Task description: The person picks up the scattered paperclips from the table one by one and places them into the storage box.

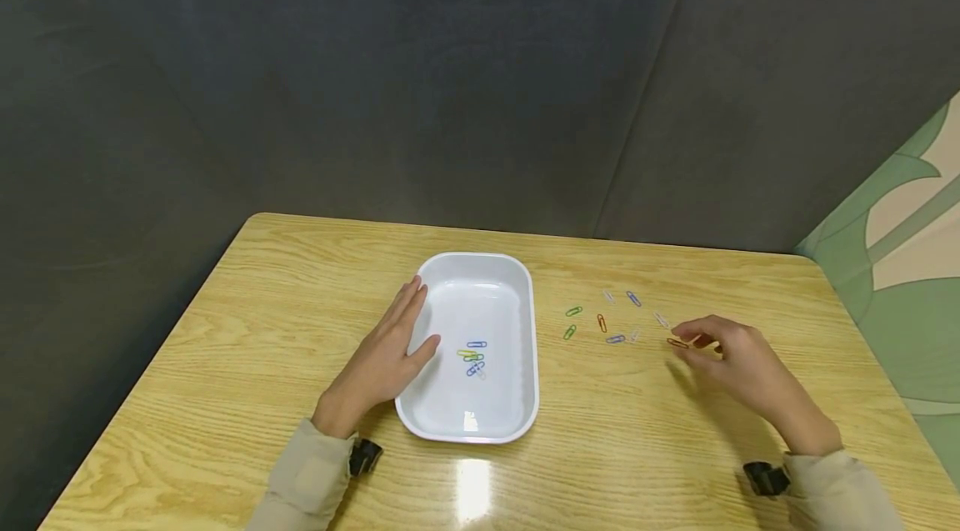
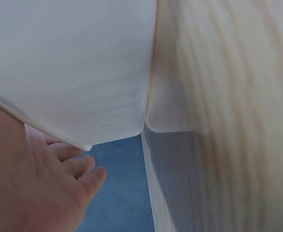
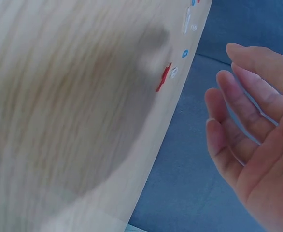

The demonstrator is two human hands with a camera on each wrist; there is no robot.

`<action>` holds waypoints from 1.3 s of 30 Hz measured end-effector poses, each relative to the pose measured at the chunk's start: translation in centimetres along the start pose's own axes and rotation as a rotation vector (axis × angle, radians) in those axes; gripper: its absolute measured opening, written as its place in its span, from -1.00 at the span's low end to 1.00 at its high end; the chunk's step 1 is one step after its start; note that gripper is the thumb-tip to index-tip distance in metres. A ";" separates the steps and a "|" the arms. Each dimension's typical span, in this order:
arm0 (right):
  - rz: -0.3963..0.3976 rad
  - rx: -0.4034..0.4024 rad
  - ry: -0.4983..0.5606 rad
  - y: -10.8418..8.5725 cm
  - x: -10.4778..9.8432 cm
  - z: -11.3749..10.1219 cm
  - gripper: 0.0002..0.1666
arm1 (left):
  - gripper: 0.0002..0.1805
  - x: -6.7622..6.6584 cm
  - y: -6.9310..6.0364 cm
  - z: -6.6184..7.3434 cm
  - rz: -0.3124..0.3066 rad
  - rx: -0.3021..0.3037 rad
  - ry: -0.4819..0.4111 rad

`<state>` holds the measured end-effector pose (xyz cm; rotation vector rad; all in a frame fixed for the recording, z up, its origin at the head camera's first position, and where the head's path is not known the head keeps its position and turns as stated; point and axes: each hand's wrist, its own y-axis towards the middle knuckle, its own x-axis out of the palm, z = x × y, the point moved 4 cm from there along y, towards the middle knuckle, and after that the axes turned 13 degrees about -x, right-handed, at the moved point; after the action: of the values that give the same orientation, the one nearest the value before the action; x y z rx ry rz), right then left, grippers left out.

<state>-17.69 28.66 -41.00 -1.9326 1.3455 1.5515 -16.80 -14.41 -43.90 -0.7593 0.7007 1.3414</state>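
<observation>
Here's the right hand [image 1: 731,360], poised over the counter [image 1: 615,448] with its fingers loosely bent, thumb and fingertips parted, nothing pinched between them as far as the right wrist view shows. Right at those fingertips, from the head view, lies the red clip [image 1: 677,343], flat on the wood at the right end of the scatter; that arched shape looks suited to a pinch on something so thin. Across to the left hand [image 1: 386,352]: fingers nearly straight along the left rim of the white tray [image 1: 470,428], thumb angled inward, gripping no clip, and I'd judge it is there to steady the tray. Now the angles: the red clip's long axis runs mostly left to right, its right end tipping a touch toward the person, crosswise to the tray, whose length runs away from the body. Which end is the rounder loop? Too small to tell. Just beyond sits a white clip [image 1: 662,320], slanted; leftward come a blue clip [image 1: 615,339] lying almost sideways and another red one [image 1: 602,323] pointing nearly away from the person. Inside the tray, a small cluster of clips [image 1: 473,358] overlaps, probably just as dropped. Behind it all, a dark backdrop [image 1: 450,97] rises past the counter's far edge.
</observation>
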 end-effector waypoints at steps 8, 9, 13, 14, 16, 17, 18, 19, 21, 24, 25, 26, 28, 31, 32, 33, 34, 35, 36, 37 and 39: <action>-0.031 0.019 0.024 -0.2 0.4 0.8 -0.78 | -0.17 -0.1 -0.1 0.0 -0.002 -0.001 -0.002; -0.036 0.023 0.027 -0.2 0.4 0.9 -0.78 | -0.17 -0.1 -0.1 0.0 -0.001 0.000 -0.001; -0.069 0.045 0.045 -0.3 0.6 1.3 -0.77 | -0.17 -0.1 -0.1 0.0 -0.004 -0.003 0.002; -0.078 0.052 0.053 -0.3 0.6 1.4 -0.76 | -0.17 -0.1 -0.1 0.0 -0.005 -0.004 0.002; -0.094 0.059 0.063 -0.3 0.6 1.6 -0.75 | -0.17 0.0 -0.1 0.0 -0.005 -0.004 0.004; -0.102 0.063 0.069 -0.3 0.7 1.7 -0.74 | -0.17 0.0 -0.1 0.0 -0.005 -0.005 0.003; -0.107 0.065 0.073 -0.2 0.7 1.8 -0.73 | -0.17 0.0 -0.1 0.0 -0.005 -0.006 0.003; -0.113 0.066 0.074 -0.2 0.7 1.9 -0.73 | -0.18 0.0 0.0 0.0 -0.005 -0.007 0.003; -0.126 0.071 0.079 -0.2 0.8 2.0 -0.72 | -0.18 0.0 0.0 -0.1 -0.004 -0.009 0.002; -0.151 0.082 0.075 -0.1 0.9 2.2 -0.71 | -0.18 0.0 0.0 -0.1 -0.003 -0.009 0.001; -0.161 0.085 0.072 -0.1 1.0 2.3 -0.70 | -0.18 0.1 0.0 -0.1 -0.002 -0.008 0.002; -0.169 0.088 0.069 -0.1 1.1 2.4 -0.71 | -0.18 0.1 0.0 -0.1 -0.001 -0.008 0.002; -0.184 0.092 0.060 -0.1 1.3 2.6 -0.74 | -0.18 0.1 0.0 -0.2 0.001 -0.005 0.002; -0.196 0.097 0.066 -0.1 1.6 2.9 -0.77 | -0.18 0.1 0.0 -0.1 0.000 -0.005 0.005; -0.198 0.101 0.072 -0.1 1.7 3.0 -0.78 | -0.18 0.1 0.0 -0.1 -0.001 -0.004 0.005; -0.200 0.105 0.077 -0.1 1.8 3.1 -0.78 | -0.18 0.1 0.0 -0.1 -0.001 -0.003 0.005; -0.200 0.110 0.084 -0.2 1.9 3.2 -0.78 | -0.18 0.1 0.0 -0.1 -0.003 -0.003 0.006; -0.201 0.116 0.088 -0.2 2.0 3.3 -0.79 | -0.18 0.1 0.0 -0.1 -0.002 -0.002 0.006; -0.202 0.120 0.089 -0.2 2.1 3.4 -0.80 | -0.18 0.1 0.0 0.0 -0.003 0.000 0.008; -0.203 0.124 0.091 -0.2 2.1 3.5 -0.81 | -0.18 0.1 0.1 0.0 -0.003 0.002 0.007; -0.204 0.128 0.089 -0.2 2.2 3.6 -0.83 | -0.18 0.1 0.1 0.0 -0.003 0.005 0.006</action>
<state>-19.67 30.34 -44.32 -2.0088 1.2066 1.2676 -16.85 -14.35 -43.96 -0.7607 0.7067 1.3349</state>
